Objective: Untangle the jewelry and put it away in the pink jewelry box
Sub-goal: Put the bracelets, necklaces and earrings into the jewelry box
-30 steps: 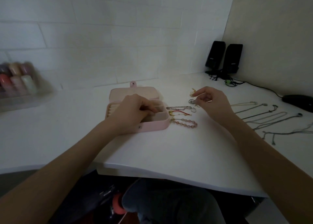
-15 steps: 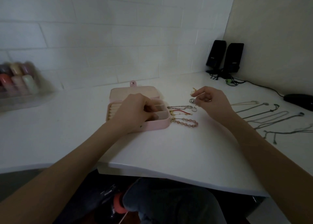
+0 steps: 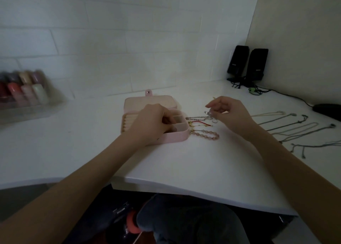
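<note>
On the white desk (image 3: 184,162), two hands work at an open pink jewelry box (image 3: 177,138).

The left hand (image 3: 153,122) reaches into the box's compartments, fingers curled; whether they hold anything I cannot tell. The right hand (image 3: 230,112) pinches a small silver piece (image 3: 209,113) above three bracelets (image 3: 204,134) just beside the box. Necklaces (image 3: 295,127) lie spread further right.

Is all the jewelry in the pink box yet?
Not yet. The pink jewelry box is open, left hand reaching in. The right hand pinches a small silver piece. Three bracelets beside the box and the necklaces laid out separately still wait on the desk.
</note>
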The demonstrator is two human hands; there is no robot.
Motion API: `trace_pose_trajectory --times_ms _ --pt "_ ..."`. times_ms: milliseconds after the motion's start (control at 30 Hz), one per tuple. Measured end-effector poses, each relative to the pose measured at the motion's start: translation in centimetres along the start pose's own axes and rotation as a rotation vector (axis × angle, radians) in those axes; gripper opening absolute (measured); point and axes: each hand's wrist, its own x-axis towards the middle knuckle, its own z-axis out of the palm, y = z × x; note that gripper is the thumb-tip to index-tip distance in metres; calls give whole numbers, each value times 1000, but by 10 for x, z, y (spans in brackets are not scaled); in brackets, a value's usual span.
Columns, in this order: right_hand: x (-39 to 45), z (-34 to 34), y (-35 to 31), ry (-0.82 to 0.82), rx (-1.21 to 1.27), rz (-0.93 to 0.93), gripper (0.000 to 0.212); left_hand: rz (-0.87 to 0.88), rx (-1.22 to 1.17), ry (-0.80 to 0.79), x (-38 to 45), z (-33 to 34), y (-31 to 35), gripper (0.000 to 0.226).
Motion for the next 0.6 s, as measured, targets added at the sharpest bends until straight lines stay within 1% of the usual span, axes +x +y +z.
trace_pose_trajectory --times_ms 100,133,233,267,300,367,433,533,600 --pt "-3 4 -31 -55 128 -68 20 12 -82 -10 -1 -5 -5 14" --pt "-4 7 -42 -82 157 -106 20 3 -98 26 0 -9 -8 16" --pt "-5 26 -65 -184 150 -195 20 -68 -132 260 7 -26 -26 17" --pt "-4 33 -66 -196 127 -206 20 -100 -127 296 9 -29 -34 18" --pt "-1 40 -66 -196 106 -206 21 -130 -104 292 10 -29 -42 22" --pt "7 50 -65 -181 70 -185 20 -206 -65 205 14 -24 -55 34" --pt "15 58 -64 -184 25 -174 19 -302 -110 135 17 -17 -63 46" --pt "26 72 -66 -207 -20 -168 17 -364 -215 152 23 -8 -69 58" --pt "33 82 -66 -234 -18 -150 16 -409 -312 197 26 -4 -71 60"
